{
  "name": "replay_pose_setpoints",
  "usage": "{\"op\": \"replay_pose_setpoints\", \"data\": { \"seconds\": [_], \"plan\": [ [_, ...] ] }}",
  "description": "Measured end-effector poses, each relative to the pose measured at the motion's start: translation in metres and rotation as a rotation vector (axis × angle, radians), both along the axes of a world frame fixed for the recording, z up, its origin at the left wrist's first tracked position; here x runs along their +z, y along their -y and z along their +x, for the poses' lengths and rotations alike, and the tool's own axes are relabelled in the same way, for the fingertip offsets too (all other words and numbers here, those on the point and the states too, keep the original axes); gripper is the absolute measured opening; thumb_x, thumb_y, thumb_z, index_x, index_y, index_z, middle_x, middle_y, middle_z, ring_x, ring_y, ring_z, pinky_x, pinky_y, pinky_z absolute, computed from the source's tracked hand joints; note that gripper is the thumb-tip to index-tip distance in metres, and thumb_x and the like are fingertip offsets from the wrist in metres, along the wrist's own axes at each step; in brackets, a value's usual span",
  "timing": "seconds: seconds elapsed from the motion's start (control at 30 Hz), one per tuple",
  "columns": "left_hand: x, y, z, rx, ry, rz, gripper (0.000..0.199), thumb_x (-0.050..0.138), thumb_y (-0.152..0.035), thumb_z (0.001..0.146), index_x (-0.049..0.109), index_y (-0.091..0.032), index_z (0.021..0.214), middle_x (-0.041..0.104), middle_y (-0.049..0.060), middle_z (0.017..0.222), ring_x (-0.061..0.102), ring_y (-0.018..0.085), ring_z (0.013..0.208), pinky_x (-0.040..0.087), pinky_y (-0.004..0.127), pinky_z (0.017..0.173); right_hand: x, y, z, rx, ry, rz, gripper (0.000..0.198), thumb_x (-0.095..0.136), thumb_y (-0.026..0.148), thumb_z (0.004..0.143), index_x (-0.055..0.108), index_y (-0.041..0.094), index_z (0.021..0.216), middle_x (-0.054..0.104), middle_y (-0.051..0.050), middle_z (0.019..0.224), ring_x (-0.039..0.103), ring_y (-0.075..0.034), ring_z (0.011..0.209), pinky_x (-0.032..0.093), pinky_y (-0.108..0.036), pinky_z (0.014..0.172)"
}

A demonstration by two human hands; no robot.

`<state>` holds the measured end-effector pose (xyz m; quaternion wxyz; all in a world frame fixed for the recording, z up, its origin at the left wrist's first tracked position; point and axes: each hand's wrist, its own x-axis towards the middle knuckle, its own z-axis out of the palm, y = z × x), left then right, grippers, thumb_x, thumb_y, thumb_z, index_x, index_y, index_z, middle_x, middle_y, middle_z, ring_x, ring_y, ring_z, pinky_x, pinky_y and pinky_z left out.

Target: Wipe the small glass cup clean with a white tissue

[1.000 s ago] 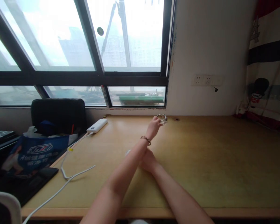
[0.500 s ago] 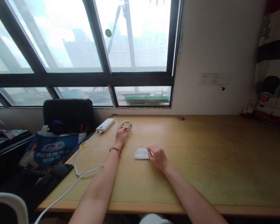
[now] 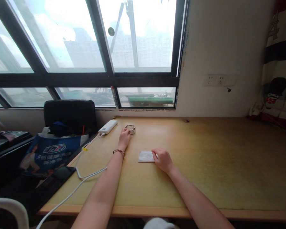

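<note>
At the desk's far left, my left hand (image 3: 125,138) is closed, its fingertips pinching the near side of a bracelet-like ring (image 3: 133,128). The ring looks metallic, with dark and light parts, and its loop lies at the desk surface. Nearer to me, my right hand (image 3: 164,160) is closed too, thumb and finger gripping the right end of a small flat white packet (image 3: 145,156). Whether that is folded tissue or a pouch I cannot tell. It rests on the desk, and its right end is hidden by my fingers. A braided bracelet (image 3: 119,153) circles my left wrist.
A white power bank (image 3: 108,127) stands on the left of the wooden desk (image 3: 219,165), its white cable (image 3: 81,182) running over the left edge. Beyond that edge are a black chair (image 3: 70,112) and a blue printed bag (image 3: 54,152). Window and wall close off the back.
The ring now lies flatter, still in my left fingers. My right hand keeps its grip on the white packet. The whole view has shifted slightly.
</note>
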<state>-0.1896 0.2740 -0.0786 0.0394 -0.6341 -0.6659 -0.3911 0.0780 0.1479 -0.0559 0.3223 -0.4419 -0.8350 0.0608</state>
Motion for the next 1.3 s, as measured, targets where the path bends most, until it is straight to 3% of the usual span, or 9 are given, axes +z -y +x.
{"op": "replay_pose_setpoints", "data": {
  "seconds": [0.57,0.77,0.93,1.03,1.13,1.3],
  "plan": [
    [-0.001,0.000,0.001,-0.010,-0.098,0.003,0.019,0.048,-0.024,0.076,0.058,-0.017,0.090,0.049,0.008,0.102,0.053,0.017,0.081,0.044,0.028,0.075,-0.003,-0.002,0.000,0.013,0.010,-0.033,0.020,0.042,0.019,0.082,0.061,0.019,0.087,0.064,-0.004,0.084,0.056,-0.012,0.082,0.038,-0.020,0.074],
    [0.002,0.006,0.006,0.046,-0.139,-0.039,0.025,0.048,-0.024,0.077,0.056,-0.018,0.099,0.045,0.010,0.111,0.054,0.019,0.083,0.045,0.030,0.073,-0.001,-0.002,0.000,0.021,0.079,-0.114,0.021,0.041,0.021,0.083,0.062,0.020,0.087,0.064,-0.004,0.085,0.056,-0.012,0.080,0.037,-0.019,0.072],
    [0.019,0.021,0.028,0.071,-0.210,0.098,0.038,0.049,-0.021,0.076,0.046,-0.016,0.114,0.040,0.014,0.116,0.047,0.024,0.100,0.041,0.036,0.084,-0.002,-0.002,0.001,0.047,0.076,-0.131,0.021,0.042,0.023,0.083,0.062,0.020,0.086,0.065,-0.004,0.082,0.057,-0.013,0.078,0.037,-0.019,0.070],
    [0.037,0.037,0.060,-0.013,-0.270,0.165,0.032,0.044,-0.019,0.079,0.048,-0.015,0.111,0.041,0.014,0.117,0.042,0.026,0.106,0.034,0.040,0.091,-0.004,-0.003,0.002,0.063,0.029,-0.124,0.021,0.042,0.021,0.082,0.062,0.020,0.085,0.065,-0.003,0.082,0.057,-0.012,0.076,0.037,-0.019,0.070],
    [0.049,0.068,0.103,-0.145,-0.312,0.137,0.027,0.040,-0.020,0.081,0.051,-0.016,0.106,0.046,0.013,0.112,0.041,0.025,0.107,0.032,0.040,0.093,-0.006,-0.006,0.006,0.001,-0.058,-0.094,0.021,0.042,0.019,0.081,0.062,0.020,0.086,0.065,-0.004,0.083,0.057,-0.012,0.077,0.037,-0.018,0.071],
    [0.037,0.149,0.159,-0.362,-0.355,-0.028,0.032,0.037,-0.030,0.084,0.046,-0.019,0.112,0.045,0.011,0.115,0.040,0.023,0.107,0.034,0.039,0.091,-0.012,-0.019,0.021,-0.258,-0.207,-0.089,0.025,0.038,0.022,0.082,0.063,0.018,0.083,0.066,-0.005,0.080,0.058,-0.012,0.070,0.038,-0.019,0.066]
  ]
}}
